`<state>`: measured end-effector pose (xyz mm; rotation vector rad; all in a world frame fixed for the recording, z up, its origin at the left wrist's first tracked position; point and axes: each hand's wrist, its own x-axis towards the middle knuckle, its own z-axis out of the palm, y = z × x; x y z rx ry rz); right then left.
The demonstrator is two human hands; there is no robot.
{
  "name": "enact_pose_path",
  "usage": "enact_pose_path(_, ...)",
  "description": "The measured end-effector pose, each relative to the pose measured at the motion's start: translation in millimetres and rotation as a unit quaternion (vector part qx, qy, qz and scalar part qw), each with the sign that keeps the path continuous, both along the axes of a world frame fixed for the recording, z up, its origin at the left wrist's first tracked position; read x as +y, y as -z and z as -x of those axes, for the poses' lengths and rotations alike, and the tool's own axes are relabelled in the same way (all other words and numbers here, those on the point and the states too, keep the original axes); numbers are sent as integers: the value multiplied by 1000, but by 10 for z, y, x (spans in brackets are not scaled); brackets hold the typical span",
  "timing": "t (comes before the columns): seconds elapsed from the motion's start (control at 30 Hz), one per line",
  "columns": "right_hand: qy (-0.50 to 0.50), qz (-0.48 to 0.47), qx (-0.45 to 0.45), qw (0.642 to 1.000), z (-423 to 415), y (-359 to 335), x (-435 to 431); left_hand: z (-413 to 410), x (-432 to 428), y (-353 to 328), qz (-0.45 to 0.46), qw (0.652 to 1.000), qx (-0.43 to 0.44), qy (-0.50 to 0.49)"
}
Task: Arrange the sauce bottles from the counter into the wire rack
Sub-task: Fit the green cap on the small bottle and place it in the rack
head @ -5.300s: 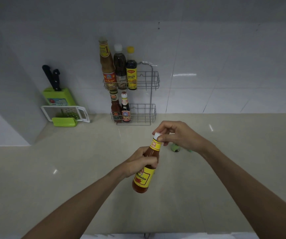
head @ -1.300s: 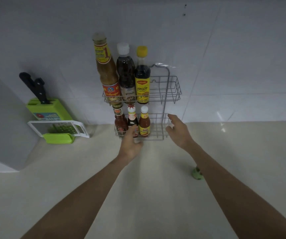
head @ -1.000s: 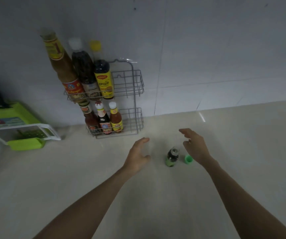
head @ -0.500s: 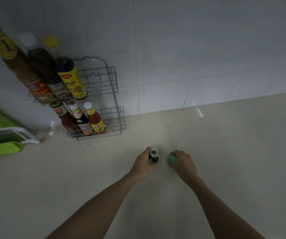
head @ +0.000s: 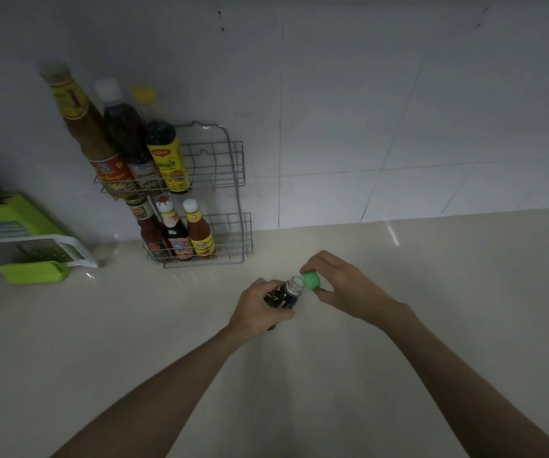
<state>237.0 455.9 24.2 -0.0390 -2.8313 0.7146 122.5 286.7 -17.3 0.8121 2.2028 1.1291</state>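
Pale counter (head: 431,342) beneath white wall tiles (head: 398,127), wire rack (head: 230,166) at back left holding six bottles (head: 167,163). Above it, small dark bottle (head: 284,295) gripped in curled left hand (head: 259,309), open neck just beside green cap (head: 311,280) pinched in right hand (head: 344,289).

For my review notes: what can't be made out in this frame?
Head view:
Small dark bottle: label and base hidden by the left hand.
Green cap: partly covered by the right hand.
Green knife block: cut off by the left edge.
Top-shelf bottle caps in the wire rack: blurred.
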Motion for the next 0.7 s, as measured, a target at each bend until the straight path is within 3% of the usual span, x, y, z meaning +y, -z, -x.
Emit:
enact_pose_path(0.23, -100, 10, -71, 992, 168, -519, -155, -5, -174, -273, -19, 996, -82, 39)
enact_pose_path(0.43, -114, 87, -99, 985, 171, -757, -275, -18, -351, -390, -36, 981, -170, 83)
enact_pose_path(0.6, -146, 62, -99, 982, 177, -902, -412, -2, -455, -501, -24, 964, -234, 120)
enact_pose_path(0.7, -117, 57, -123, 984, 190, -960, -462, 4, -505, -527, -33, 965, -233, 115)
